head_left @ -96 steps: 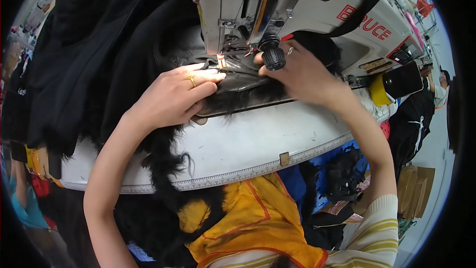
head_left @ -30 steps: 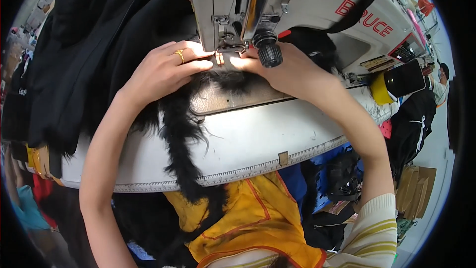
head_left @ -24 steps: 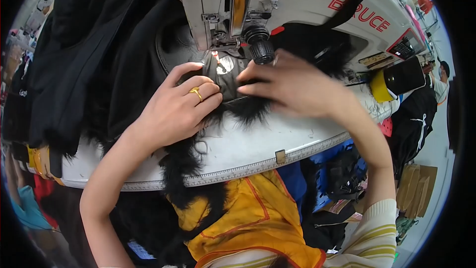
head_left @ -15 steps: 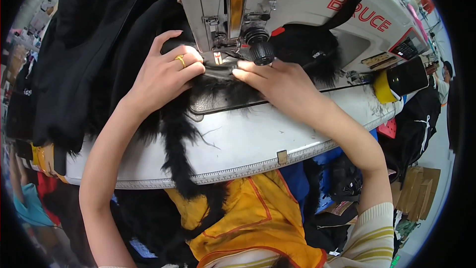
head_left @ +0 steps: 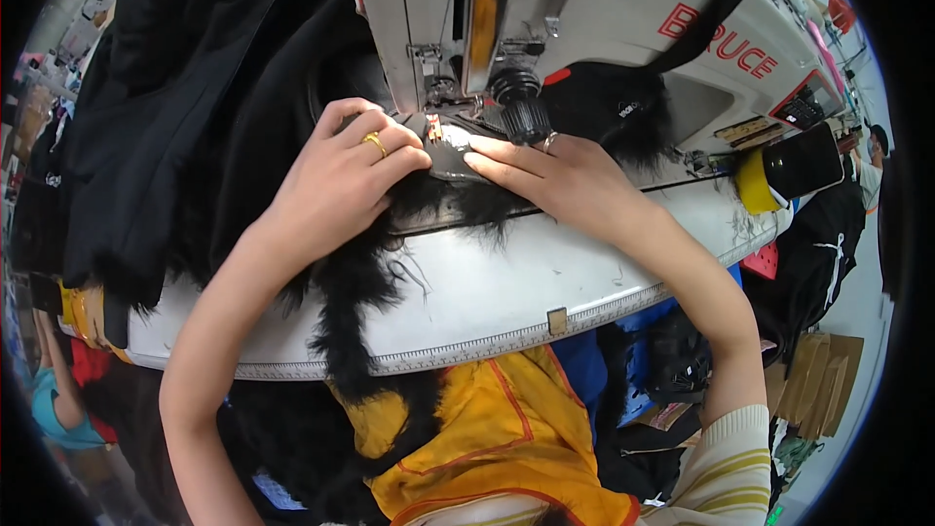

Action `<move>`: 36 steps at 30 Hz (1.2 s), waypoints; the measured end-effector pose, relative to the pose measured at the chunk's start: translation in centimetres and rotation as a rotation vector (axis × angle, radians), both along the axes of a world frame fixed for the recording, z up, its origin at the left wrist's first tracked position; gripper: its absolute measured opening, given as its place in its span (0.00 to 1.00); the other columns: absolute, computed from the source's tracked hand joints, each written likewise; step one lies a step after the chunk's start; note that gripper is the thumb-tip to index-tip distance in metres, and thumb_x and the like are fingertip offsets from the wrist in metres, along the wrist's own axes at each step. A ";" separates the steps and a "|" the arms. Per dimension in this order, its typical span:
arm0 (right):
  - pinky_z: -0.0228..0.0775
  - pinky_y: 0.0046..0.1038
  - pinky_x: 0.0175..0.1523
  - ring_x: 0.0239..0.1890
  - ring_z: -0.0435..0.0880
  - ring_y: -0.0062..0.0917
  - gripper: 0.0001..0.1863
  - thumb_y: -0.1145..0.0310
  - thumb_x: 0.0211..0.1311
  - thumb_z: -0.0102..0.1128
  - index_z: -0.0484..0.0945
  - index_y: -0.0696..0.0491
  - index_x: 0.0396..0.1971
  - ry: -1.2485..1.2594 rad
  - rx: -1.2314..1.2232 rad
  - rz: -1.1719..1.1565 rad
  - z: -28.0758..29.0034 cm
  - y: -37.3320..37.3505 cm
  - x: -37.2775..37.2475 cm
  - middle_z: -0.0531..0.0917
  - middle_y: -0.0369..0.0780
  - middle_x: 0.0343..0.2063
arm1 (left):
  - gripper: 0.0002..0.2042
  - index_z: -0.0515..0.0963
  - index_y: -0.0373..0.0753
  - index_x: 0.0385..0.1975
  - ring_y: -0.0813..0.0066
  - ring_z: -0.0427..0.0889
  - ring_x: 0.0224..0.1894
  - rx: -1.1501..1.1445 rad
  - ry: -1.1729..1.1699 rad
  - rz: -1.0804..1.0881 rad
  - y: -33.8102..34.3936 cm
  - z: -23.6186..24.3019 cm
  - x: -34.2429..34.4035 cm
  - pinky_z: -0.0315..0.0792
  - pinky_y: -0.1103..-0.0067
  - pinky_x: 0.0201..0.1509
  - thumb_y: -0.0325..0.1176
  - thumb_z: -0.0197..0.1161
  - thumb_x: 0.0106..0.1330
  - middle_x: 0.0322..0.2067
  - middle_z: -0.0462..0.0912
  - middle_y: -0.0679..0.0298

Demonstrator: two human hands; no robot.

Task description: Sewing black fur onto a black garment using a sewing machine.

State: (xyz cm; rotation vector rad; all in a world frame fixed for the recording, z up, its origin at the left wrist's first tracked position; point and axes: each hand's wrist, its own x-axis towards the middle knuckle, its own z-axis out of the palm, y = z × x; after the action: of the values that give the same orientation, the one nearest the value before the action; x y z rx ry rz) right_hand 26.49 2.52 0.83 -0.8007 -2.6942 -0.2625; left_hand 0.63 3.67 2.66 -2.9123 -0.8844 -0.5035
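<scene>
Black fur-trimmed fabric (head_left: 453, 164) lies under the needle area of a white sewing machine (head_left: 623, 24), lit by a small bright spot. Its smooth dark edge runs between my two hands. My left hand (head_left: 346, 175), with a gold ring, is closed on the fabric just left of the presser foot, fingers bent. On the other side, my right hand (head_left: 570, 180) pinches the cloth edge below the black knob (head_left: 526, 120); some of its fingers are hidden. A strip of black fur (head_left: 341, 326) hangs from the fabric over the table's front edge.
A large black garment (head_left: 185, 117) covers the table's left side. A measuring tape (head_left: 467, 353) follows the white table's (head_left: 487, 282) front edge. A yellow-and-black holder (head_left: 755, 180) stands at the right end. Cardboard (head_left: 823, 385) is at lower right. Orange cloth (head_left: 487, 429) covers my lap.
Both hands have shifted slightly nearer and to the right with the fabric, and its smooth dark edge shows more between them. The hanging fur strip has moved a little.
</scene>
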 end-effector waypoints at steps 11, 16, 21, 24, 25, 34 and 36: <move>0.74 0.22 0.35 0.31 0.78 0.23 0.12 0.70 0.48 0.55 0.79 0.44 0.35 0.117 0.029 -0.093 -0.2 2.7 0.9 0.79 0.27 0.36 | 0.06 0.76 0.41 0.27 0.76 0.76 0.39 0.332 -0.098 0.013 1.3 -2.2 0.5 0.69 0.75 0.51 0.28 0.60 0.47 0.27 0.78 0.71; 0.70 0.20 0.35 0.27 0.75 0.21 0.11 0.69 0.48 0.55 0.80 0.42 0.34 0.098 0.056 -0.110 -0.1 2.9 1.6 0.80 0.25 0.32 | 0.05 0.76 0.41 0.27 0.76 0.76 0.37 0.347 -0.141 0.030 1.2 -2.4 0.8 0.70 0.74 0.49 0.27 0.62 0.49 0.25 0.77 0.71; 0.70 0.20 0.36 0.28 0.75 0.21 0.12 0.70 0.48 0.55 0.79 0.42 0.34 0.057 0.091 -0.109 0.1 3.0 1.2 0.79 0.26 0.32 | 0.05 0.77 0.41 0.26 0.76 0.76 0.34 0.322 -0.167 0.062 1.4 -2.2 0.9 0.69 0.72 0.51 0.27 0.62 0.49 0.23 0.76 0.70; 0.72 0.21 0.37 0.30 0.77 0.22 0.13 0.70 0.48 0.55 0.79 0.43 0.36 0.178 -0.016 -0.084 -1.0 3.5 1.2 0.79 0.26 0.34 | 0.05 0.77 0.41 0.28 0.76 0.76 0.37 0.253 -0.117 0.095 1.3 -2.3 0.5 0.65 0.67 0.58 0.27 0.60 0.50 0.24 0.75 0.69; 0.72 0.21 0.37 0.33 0.77 0.23 0.13 0.70 0.48 0.55 0.80 0.43 0.36 0.154 0.032 -0.095 -0.9 3.3 1.0 0.79 0.27 0.35 | 0.06 0.77 0.41 0.29 0.75 0.76 0.39 0.221 -0.115 0.117 1.2 -2.0 0.7 0.62 0.63 0.62 0.27 0.60 0.50 0.24 0.76 0.69; 0.74 0.21 0.38 0.39 0.77 0.24 0.15 0.70 0.50 0.54 0.80 0.43 0.39 0.143 0.026 -0.069 -0.6 3.0 1.0 0.80 0.25 0.41 | 0.16 0.77 0.42 0.38 0.68 0.72 0.50 -0.174 -0.098 0.244 0.1 -1.8 0.6 0.39 0.51 0.71 0.21 0.62 0.47 0.35 0.79 0.65; 0.74 0.21 0.38 0.39 0.77 0.24 0.15 0.71 0.49 0.54 0.80 0.43 0.39 0.167 0.036 -0.059 -0.8 3.2 0.9 0.80 0.25 0.41 | 0.17 0.77 0.42 0.37 0.67 0.72 0.51 -0.228 -0.136 0.255 0.5 -2.0 0.4 0.39 0.53 0.71 0.22 0.65 0.45 0.35 0.78 0.64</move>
State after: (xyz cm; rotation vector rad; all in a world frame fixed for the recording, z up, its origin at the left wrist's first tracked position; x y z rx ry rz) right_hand 27.41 5.73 0.04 -0.8529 -2.5067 -0.2450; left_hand 1.00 4.13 0.71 -2.9228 -1.3949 -0.6218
